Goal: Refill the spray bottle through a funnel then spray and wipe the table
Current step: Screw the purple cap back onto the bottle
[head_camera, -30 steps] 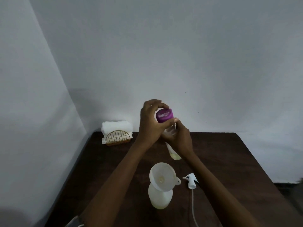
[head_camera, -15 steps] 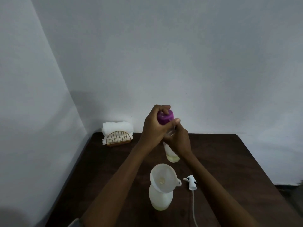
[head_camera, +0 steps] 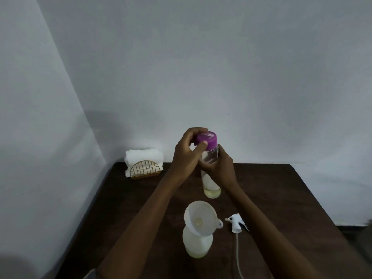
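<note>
Bottle [head_camera: 211, 186] righted; left hand [head_camera: 186, 156] grips its cap [head_camera: 207, 140], right hand [head_camera: 222, 168] its body.

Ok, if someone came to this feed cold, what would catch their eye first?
The purple cap stands out first as the one bright colour. The left hand grips it while the right hand holds the clear bottle at mid-table. Nearer the camera, a white funnel sits in the neck of the spray bottle, and the sprayer head lies just to its right on the dark table.
</note>
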Tool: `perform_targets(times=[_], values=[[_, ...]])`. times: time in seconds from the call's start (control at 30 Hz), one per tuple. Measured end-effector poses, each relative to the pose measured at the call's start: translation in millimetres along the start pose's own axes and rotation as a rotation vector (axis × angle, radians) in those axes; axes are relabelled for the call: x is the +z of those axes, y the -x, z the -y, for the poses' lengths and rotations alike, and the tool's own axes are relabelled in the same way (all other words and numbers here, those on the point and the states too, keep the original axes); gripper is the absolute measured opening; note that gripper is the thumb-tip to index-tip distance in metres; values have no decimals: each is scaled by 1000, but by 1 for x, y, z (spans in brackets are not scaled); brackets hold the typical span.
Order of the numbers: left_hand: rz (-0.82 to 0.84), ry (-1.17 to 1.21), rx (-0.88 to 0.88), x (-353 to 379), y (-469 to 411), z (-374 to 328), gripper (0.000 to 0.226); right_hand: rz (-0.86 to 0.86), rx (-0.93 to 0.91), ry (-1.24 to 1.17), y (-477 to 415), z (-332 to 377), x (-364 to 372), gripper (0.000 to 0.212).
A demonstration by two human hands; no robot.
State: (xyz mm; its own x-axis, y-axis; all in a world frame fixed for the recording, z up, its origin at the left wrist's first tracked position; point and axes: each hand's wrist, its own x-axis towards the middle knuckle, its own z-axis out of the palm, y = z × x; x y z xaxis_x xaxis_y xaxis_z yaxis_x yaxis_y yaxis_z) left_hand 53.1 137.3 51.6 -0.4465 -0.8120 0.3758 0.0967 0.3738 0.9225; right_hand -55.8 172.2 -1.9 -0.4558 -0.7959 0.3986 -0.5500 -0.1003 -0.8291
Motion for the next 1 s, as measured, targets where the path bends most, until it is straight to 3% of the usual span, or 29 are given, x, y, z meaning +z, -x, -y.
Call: perform_targets(times=[0.17,0.5,0.73,1.0], values=[[-68,-92,16,14,-5,-5,68,21,-62,28,3,2,7,53],[-239,-115,60,11,-5,7,63,-42,-38,-6,3,8,10,52],[-30,-77,-18,-12,-10,3,52,32,-14,-69,-1,8,7,49],[47,-85,-61,-29,-21,2,48,108,2,-37,-8,0,11,51]])
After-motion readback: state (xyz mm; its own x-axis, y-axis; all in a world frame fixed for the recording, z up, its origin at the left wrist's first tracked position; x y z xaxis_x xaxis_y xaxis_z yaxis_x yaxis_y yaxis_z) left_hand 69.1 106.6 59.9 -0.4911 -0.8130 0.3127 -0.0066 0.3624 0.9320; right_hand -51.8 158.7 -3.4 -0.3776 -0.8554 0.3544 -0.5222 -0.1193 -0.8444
